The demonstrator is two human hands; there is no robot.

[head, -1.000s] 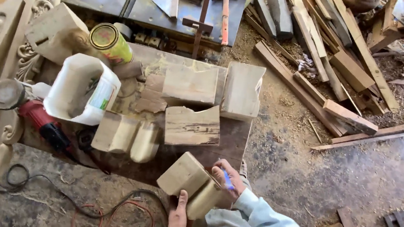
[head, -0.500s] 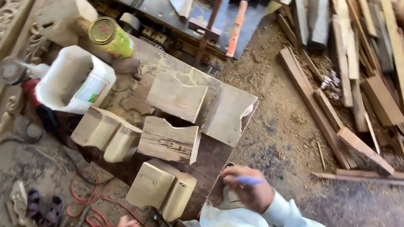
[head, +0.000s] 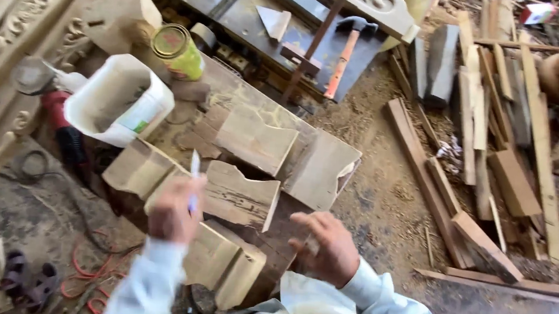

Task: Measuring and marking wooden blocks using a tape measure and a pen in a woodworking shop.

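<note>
Holding a thin white pen upright, the left hand is curled shut around its lower part, tip end pointing up and away from the body. It hovers over the near edge of the notched wood block, the flat carved piece lying in the middle of the work board.

Right hand sits lower and to the right, fingers loosely bent, palm down, at the near edge of the board. Whether it pinches something small between the fingers, cannot tell; the frame is blurred there.

Key relation: notched wood block lies just ahead of both hands, between them. Long axis runs roughly left to right across the view, notched edge toward its right end. Left hand is nearer, overlapping the block's left end; right hand stands just beside its lower right corner, apart from it.

Nearer the body, a stepped moulding block sits below the left wrist. Further out: a second curved block, a cut-open white jug, a green tin can. A hammer with an orange handle lies well apart on the dark metal table beyond.
</note>
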